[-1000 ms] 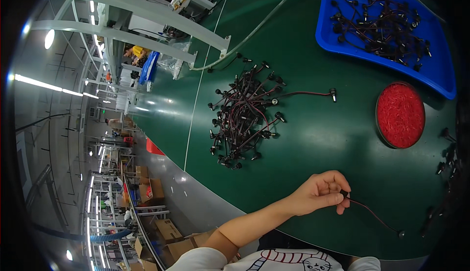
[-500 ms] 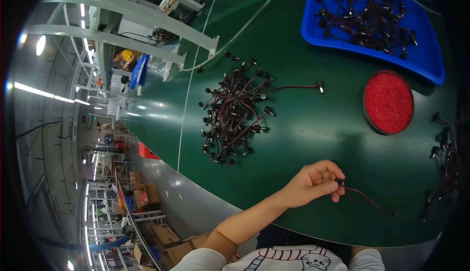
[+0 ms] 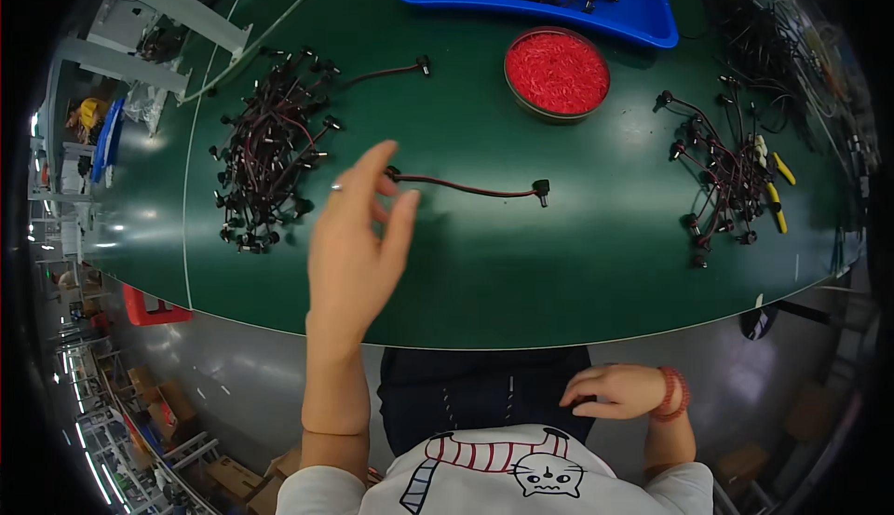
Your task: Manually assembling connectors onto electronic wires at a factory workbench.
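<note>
My left hand (image 3: 354, 236) hovers over the green table with its thumb and index finger apart. Beside its fingertips is one end of a short red-and-black cable (image 3: 466, 186) with black plugs at both ends; the cable stretches to the right, and the fingers are not closed on it. A tangled pile of similar cables (image 3: 270, 152) lies just left of this hand. Another single cable (image 3: 382, 74) sticks out beyond the pile. Near my lap, below the table edge, my right hand (image 3: 610, 391) rests with loosely bent fingers and nothing visible in them.
A round tin of small red pieces (image 3: 557, 73) stands at the far middle, in front of a blue tray (image 3: 643, 21) of cables. On the right are a smaller cable pile (image 3: 722, 180), yellow-handled pliers (image 3: 777, 206) and dark coiled wires (image 3: 754, 35).
The view has swung to the right. My left hand was pinching a cable's plug; now its fingers are apart beside the cable end, nearer the large pile. My right hand has come into view.
</note>
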`<state>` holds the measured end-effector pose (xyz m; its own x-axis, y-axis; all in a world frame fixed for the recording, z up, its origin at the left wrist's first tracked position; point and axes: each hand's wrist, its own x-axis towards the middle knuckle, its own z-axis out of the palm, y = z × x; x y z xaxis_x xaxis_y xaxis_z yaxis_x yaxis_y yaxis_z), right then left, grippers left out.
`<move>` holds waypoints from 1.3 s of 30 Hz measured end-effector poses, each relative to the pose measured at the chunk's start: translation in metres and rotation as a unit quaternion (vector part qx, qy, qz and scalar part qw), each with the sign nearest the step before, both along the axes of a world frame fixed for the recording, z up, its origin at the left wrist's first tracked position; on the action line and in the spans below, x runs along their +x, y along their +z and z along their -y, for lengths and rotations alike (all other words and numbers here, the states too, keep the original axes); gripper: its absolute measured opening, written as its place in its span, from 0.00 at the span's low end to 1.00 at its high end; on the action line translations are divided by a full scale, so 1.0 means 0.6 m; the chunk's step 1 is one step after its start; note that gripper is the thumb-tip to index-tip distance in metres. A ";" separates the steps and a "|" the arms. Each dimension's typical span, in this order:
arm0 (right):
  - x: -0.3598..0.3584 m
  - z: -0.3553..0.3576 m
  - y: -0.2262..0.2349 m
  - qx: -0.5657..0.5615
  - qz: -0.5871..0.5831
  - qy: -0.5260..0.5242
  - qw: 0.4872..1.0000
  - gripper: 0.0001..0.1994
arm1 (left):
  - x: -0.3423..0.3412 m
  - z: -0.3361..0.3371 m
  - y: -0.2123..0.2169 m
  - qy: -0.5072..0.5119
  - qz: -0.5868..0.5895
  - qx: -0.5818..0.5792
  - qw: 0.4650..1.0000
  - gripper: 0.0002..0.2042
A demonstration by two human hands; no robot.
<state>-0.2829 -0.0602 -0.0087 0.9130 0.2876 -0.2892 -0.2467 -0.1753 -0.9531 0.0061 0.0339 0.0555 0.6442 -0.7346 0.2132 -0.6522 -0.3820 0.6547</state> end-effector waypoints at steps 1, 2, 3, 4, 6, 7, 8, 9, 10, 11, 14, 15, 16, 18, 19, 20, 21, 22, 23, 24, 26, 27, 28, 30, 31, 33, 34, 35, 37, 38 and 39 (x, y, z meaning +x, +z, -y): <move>0.009 0.018 0.033 0.058 0.038 0.001 0.998 0.09 | -0.021 0.009 -0.004 -0.037 -0.088 0.013 0.995 0.14; 0.029 0.041 0.064 0.040 0.075 -0.008 0.996 0.07 | -0.043 0.017 -0.003 -0.070 -0.169 0.024 0.983 0.15; 0.056 0.066 0.089 0.024 0.114 -0.017 0.993 0.05 | -0.056 0.026 -0.013 -0.083 -0.170 0.047 0.981 0.14; 0.088 0.089 0.111 -0.044 0.134 -0.068 0.988 0.04 | -0.063 0.038 -0.031 -0.101 -0.174 0.066 0.977 0.14; 0.137 0.116 0.142 -0.191 0.141 -0.259 0.936 0.03 | -0.085 0.081 -0.058 -0.069 -0.058 0.083 0.992 0.13; 0.174 0.135 0.140 -0.253 0.165 -0.334 0.893 0.04 | -0.091 0.093 -0.066 -0.030 0.060 0.120 0.990 0.12; 0.212 0.159 0.120 -0.299 0.215 -0.378 0.849 0.05 | -0.094 0.094 -0.068 -0.026 0.061 0.112 0.991 0.12; 0.248 0.183 0.103 -0.347 0.253 -0.377 0.821 0.05 | -0.094 0.094 -0.068 -0.022 0.078 0.119 0.990 0.12; 0.274 0.206 0.090 -0.396 0.286 -0.378 0.787 0.05 | -0.098 0.096 -0.067 -0.023 0.093 0.124 0.988 0.11; 0.297 0.223 0.073 -0.454 0.282 -0.365 0.762 0.05 | -0.098 0.095 -0.066 -0.023 0.110 0.133 0.985 0.11; 0.343 0.247 0.039 -0.543 0.264 -0.335 0.723 0.06 | -0.087 0.062 -0.064 0.006 0.094 0.107 0.990 0.09; 0.354 0.242 0.041 -0.578 0.238 -0.318 0.713 0.07 | -0.083 0.047 -0.062 0.019 0.082 0.099 0.992 0.08; 0.361 0.238 0.044 -0.613 0.210 -0.301 0.699 0.07 | -0.078 0.034 -0.059 0.024 0.084 0.099 0.991 0.08; 0.363 0.240 0.051 -0.593 0.189 -0.310 0.719 0.08 | -0.068 0.014 -0.054 -0.016 -0.116 0.017 0.993 0.07; 0.361 0.241 0.055 -0.574 0.163 -0.320 0.736 0.08 | -0.065 0.006 -0.054 -0.038 -0.215 -0.025 0.976 0.06; 0.361 0.240 0.060 -0.553 0.138 -0.329 0.753 0.09 | -0.063 0.001 -0.056 -0.037 -0.215 -0.026 0.976 0.06; 0.360 0.241 0.060 -0.554 0.138 -0.328 0.753 0.09 | -0.062 -0.003 -0.063 -0.045 -0.336 -0.105 0.935 0.06; 0.357 0.242 0.058 -0.538 0.155 -0.337 0.757 0.09 | -0.061 -0.006 -0.070 -0.053 -0.450 -0.181 0.873 0.06; 0.354 0.244 0.055 -0.522 0.171 -0.345 0.761 0.08 | -0.060 -0.010 -0.077 -0.060 -0.554 -0.253 0.791 0.07; 0.352 0.244 0.053 -0.505 0.188 -0.353 0.765 0.08 | -0.058 -0.016 -0.081 -0.060 -0.556 -0.253 0.790 0.07; 0.346 0.245 0.054 -0.489 0.197 -0.360 0.770 0.08 | -0.051 -0.027 -0.086 -0.119 -0.659 -0.358 0.651 0.06; 0.344 0.245 0.055 -0.471 0.209 -0.367 0.774 0.08 | -0.049 -0.034 -0.087 -0.146 -0.700 -0.404 0.571 0.06; 0.342 0.245 0.055 -0.452 0.221 -0.374 0.779 0.08 | -0.048 -0.042 -0.087 -0.145 -0.701 -0.404 0.570 0.06; 0.341 0.242 0.056 -0.437 0.210 -0.390 0.783 0.08 | -0.050 -0.057 -0.079 -0.174 -0.756 -0.498 0.388 0.07; 0.341 0.241 0.056 -0.421 0.201 -0.406 0.786 0.09 | -0.051 -0.067 -0.070 -0.173 -0.758 -0.496 0.386 0.07; 0.339 0.238 0.056 -0.401 0.191 -0.422 0.790 0.09 | -0.054 -0.090 -0.043 -0.209 -0.754 -0.523 0.339 0.07; 0.335 0.235 0.058 -0.390 0.186 -0.422 0.797 0.09 | -0.054 -0.095 -0.031 -0.207 -0.755 -0.522 0.339 0.07; 0.331 0.231 0.062 -0.380 0.182 -0.422 0.803 0.09 | -0.055 -0.101 -0.017 -0.174 -0.737 -0.529 0.382 0.08; 0.320 0.220 0.060 -0.369 0.177 -0.420 0.810 0.09 | -0.056 -0.108 -0.002 -0.105 -0.694 -0.539 0.466 0.08; 0.311 0.212 0.057 -0.326 0.189 -0.427 0.822 0.09 | -0.055 -0.105 -0.006 -0.103 -0.693 -0.541 0.465 0.08; 0.301 0.204 0.054 -0.282 0.200 -0.433 0.833 0.08 | -0.049 -0.096 -0.016 -0.127 -0.664 -0.522 0.520 0.08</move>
